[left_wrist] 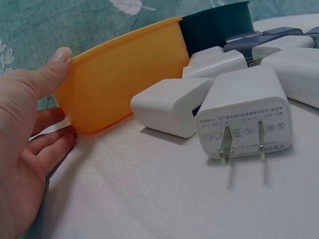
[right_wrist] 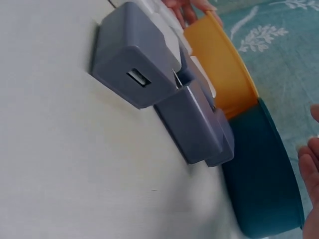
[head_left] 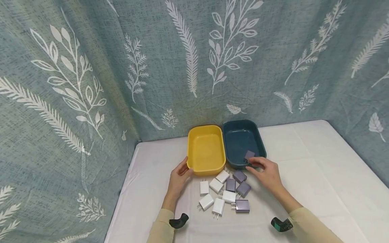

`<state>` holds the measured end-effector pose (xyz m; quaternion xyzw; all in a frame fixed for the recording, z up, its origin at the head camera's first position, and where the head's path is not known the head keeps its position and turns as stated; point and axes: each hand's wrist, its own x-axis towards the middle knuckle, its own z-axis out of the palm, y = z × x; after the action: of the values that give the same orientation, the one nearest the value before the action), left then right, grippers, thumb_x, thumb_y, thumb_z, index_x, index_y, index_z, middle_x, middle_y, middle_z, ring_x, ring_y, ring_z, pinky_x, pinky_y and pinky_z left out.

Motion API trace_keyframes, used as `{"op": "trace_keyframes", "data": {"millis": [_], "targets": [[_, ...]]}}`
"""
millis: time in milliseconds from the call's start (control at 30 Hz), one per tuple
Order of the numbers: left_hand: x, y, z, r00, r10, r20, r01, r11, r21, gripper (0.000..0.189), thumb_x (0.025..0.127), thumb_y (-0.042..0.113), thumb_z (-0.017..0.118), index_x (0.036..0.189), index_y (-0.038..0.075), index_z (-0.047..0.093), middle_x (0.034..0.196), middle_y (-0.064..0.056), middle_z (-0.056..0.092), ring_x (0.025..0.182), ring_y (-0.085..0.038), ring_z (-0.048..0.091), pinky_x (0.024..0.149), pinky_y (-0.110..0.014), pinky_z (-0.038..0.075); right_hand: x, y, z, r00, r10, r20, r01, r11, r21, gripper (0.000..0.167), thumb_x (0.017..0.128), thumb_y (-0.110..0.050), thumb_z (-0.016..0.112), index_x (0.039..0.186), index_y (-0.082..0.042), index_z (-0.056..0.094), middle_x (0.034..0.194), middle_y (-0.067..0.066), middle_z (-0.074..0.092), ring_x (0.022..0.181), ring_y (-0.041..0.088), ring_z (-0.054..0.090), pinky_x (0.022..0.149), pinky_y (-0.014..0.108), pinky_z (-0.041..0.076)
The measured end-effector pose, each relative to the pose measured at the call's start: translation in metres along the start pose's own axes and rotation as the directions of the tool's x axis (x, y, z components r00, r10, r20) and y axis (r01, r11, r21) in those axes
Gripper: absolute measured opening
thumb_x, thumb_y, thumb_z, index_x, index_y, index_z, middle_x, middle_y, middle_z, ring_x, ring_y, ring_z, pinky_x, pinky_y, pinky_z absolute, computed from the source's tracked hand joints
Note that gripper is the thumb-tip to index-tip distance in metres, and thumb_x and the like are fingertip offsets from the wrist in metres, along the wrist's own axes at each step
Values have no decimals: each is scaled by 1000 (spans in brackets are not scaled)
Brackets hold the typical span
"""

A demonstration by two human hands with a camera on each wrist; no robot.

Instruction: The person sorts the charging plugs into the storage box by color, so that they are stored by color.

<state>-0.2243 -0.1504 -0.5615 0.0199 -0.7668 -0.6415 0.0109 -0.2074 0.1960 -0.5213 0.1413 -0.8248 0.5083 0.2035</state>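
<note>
My left hand [head_left: 177,180] holds the near left corner of the yellow bin [head_left: 223,153], thumb at the corner and fingers along the outer wall. My right hand [head_left: 268,173] hovers by the near rim of the dark blue bin [head_left: 263,143], thumb and fingertips bent toward a small dark shape [head_left: 247,162]. Just beyond those fingertips is a purple charger [head_left: 250,154], inside the blue bin's outline. In the right wrist view the cropped fingertips [right_wrist: 305,154] stand apart with curtain showing between them. White chargers [left_wrist: 244,107] and purple chargers [right_wrist: 137,57] lie in front of the bins.
The two bins stand side by side against a teal leaf-patterned curtain [head_left: 182,67]. A white cloth [head_left: 304,179] covers the table. Several white chargers lie in a loose group, one white charger [head_left: 218,207] nearest me, with a purple charger [head_left: 242,206] to its right.
</note>
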Motion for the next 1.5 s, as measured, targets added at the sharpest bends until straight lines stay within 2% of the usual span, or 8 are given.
{"op": "trace_keyframes", "data": {"millis": [167,267,367,500,667,933,1233,1500], "targets": [[1,0,0,1000,28,-1,-28,1000,6,60,89,24,72,144,24,48,143,-9,55,129,-24,56,102,-24,50,-7,1,2,1000,-4,23,4,1000,16,28,73,1,82,99,2,72,96,14,74,84,30,71,78,25,60],[-1,9,-1,1000,13,12,-13,1000,2,60,89,23,72,144,24,49,143,-8,55,129,-23,56,102,-23,50,-10,-8,3,999,0,38,-1,1000,23,28,72,6,80,98,5,71,95,17,73,84,35,70,77,28,61],[-6,21,-3,1000,-2,28,2,1000,2,60,90,19,71,145,20,47,144,-11,53,130,-25,55,103,-23,49,-14,-9,5,998,2,55,-4,1000,28,28,72,7,80,99,4,71,95,17,73,84,34,70,77,27,61],[-12,30,-3,999,-18,33,18,1000,8,60,90,17,70,146,17,46,144,-12,53,130,-26,54,103,-24,49,-20,0,10,996,4,87,-6,1000,28,29,73,1,82,100,0,72,96,13,74,85,29,71,78,31,61],[-14,30,-3,999,-20,38,19,1000,25,60,91,17,69,146,17,45,144,-12,53,130,-26,54,102,-24,50,-28,4,15,995,9,103,-12,1000,28,30,72,1,82,100,0,72,97,12,74,84,28,71,78,35,62],[-12,30,-3,999,-38,36,38,999,2,60,90,17,70,146,19,46,144,-11,53,130,-25,54,103,-23,49,-38,7,19,992,39,122,-35,999,-34,32,71,0,82,101,0,72,98,9,74,88,26,71,79,32,61],[-12,28,-2,999,11,34,-11,1000,10,61,90,16,70,146,13,46,142,-17,53,129,-30,54,101,-23,51,-44,4,21,985,97,141,-90,994,-61,35,73,-1,81,105,0,70,102,11,73,91,27,71,80,36,61],[-13,30,-3,999,-24,39,24,1000,-1,60,91,17,70,146,18,46,145,-11,52,131,-25,54,103,-23,48,-48,6,24,988,92,123,-86,995,-51,37,70,1,83,106,0,71,102,10,73,90,26,71,80,36,61]]}}
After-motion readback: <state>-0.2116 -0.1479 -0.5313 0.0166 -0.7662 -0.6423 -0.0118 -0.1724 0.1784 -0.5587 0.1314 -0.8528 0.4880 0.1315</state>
